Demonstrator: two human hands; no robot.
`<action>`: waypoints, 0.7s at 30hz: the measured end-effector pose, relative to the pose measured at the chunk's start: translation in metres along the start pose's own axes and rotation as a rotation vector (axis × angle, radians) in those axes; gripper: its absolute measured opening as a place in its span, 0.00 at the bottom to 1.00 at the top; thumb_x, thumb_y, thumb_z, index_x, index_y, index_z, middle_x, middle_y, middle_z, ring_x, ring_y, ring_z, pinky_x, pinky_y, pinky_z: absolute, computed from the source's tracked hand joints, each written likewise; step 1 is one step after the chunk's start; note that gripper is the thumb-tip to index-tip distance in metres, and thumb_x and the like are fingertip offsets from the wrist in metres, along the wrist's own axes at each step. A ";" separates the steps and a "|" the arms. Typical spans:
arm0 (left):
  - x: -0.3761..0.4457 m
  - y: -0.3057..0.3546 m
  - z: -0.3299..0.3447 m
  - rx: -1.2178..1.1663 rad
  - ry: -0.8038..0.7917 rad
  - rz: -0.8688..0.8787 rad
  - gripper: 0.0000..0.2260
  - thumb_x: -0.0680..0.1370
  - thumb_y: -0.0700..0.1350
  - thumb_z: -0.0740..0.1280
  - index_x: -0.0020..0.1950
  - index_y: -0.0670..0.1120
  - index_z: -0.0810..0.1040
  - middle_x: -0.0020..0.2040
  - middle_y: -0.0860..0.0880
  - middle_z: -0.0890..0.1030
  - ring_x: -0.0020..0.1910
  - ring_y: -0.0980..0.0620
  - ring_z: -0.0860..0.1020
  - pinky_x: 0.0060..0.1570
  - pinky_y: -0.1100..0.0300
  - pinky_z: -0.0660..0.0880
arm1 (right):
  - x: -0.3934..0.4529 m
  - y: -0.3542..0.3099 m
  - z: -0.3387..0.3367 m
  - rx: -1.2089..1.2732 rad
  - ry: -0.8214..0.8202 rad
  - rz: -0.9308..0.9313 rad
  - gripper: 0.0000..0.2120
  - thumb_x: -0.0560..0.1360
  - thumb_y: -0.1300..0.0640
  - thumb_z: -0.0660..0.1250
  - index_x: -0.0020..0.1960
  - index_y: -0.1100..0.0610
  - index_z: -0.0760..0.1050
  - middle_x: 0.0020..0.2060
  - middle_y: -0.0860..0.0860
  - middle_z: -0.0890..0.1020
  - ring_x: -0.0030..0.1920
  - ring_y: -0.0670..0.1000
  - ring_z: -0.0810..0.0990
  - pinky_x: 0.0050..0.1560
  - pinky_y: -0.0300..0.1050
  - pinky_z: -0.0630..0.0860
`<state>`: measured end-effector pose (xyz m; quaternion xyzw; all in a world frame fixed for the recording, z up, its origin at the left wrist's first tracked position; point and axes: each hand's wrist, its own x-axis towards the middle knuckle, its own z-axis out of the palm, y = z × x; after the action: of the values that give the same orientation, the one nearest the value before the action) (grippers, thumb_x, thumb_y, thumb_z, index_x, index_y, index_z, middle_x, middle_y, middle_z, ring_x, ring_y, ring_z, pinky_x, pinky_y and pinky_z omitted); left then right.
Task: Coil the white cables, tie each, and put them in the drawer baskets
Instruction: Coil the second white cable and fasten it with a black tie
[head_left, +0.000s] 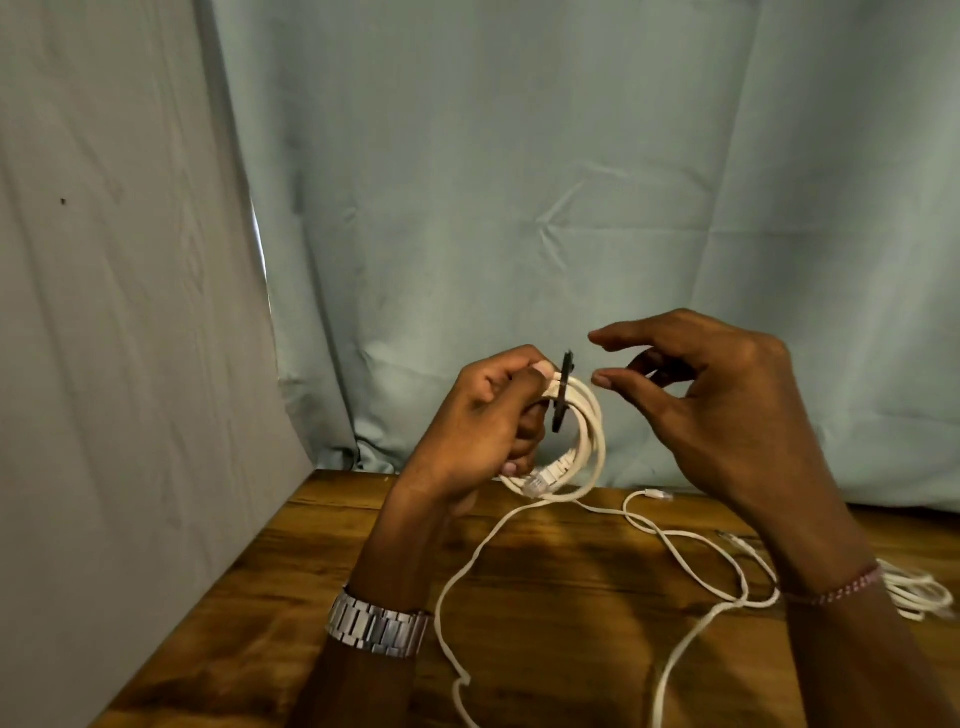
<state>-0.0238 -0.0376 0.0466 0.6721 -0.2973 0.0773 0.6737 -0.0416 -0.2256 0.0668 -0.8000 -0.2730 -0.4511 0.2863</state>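
Head view: the left hand (483, 415) grips a coiled cable (582, 441) above the table (291, 561), a black tie (562, 392) around it. The right hand (727, 410), spread, hovers just right. Loosening may let the coil spring apart.

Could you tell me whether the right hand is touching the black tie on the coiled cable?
Apart: the head view shows curtain between the right hand fingertips and the black tie.

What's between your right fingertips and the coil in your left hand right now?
In the head view, only the black tie, standing across the coiled white cable that the left hand grips. The right hand is open beside it, a small gap away, not touching.
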 end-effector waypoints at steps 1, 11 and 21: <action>0.000 0.001 0.000 -0.014 -0.022 -0.012 0.15 0.85 0.43 0.57 0.40 0.47 0.73 0.32 0.44 0.60 0.27 0.50 0.57 0.27 0.57 0.55 | 0.000 0.001 0.001 -0.004 -0.004 -0.020 0.15 0.72 0.53 0.74 0.58 0.51 0.83 0.50 0.47 0.84 0.41 0.34 0.79 0.44 0.22 0.75; -0.003 0.006 0.002 -0.111 -0.109 -0.050 0.20 0.86 0.42 0.55 0.36 0.51 0.75 0.29 0.50 0.62 0.25 0.52 0.55 0.26 0.57 0.53 | 0.000 0.011 0.010 -0.094 0.048 -0.140 0.08 0.76 0.54 0.72 0.52 0.53 0.86 0.48 0.49 0.86 0.45 0.48 0.84 0.43 0.44 0.81; -0.003 0.005 0.002 -0.095 -0.089 -0.056 0.15 0.85 0.43 0.56 0.40 0.47 0.74 0.29 0.49 0.61 0.25 0.53 0.56 0.26 0.57 0.53 | -0.001 0.023 0.019 -0.178 0.039 0.078 0.12 0.73 0.52 0.75 0.56 0.52 0.86 0.50 0.52 0.86 0.40 0.47 0.82 0.39 0.41 0.79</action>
<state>-0.0293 -0.0383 0.0488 0.6501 -0.3114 0.0145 0.6930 -0.0154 -0.2278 0.0529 -0.8235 -0.1948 -0.4773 0.2368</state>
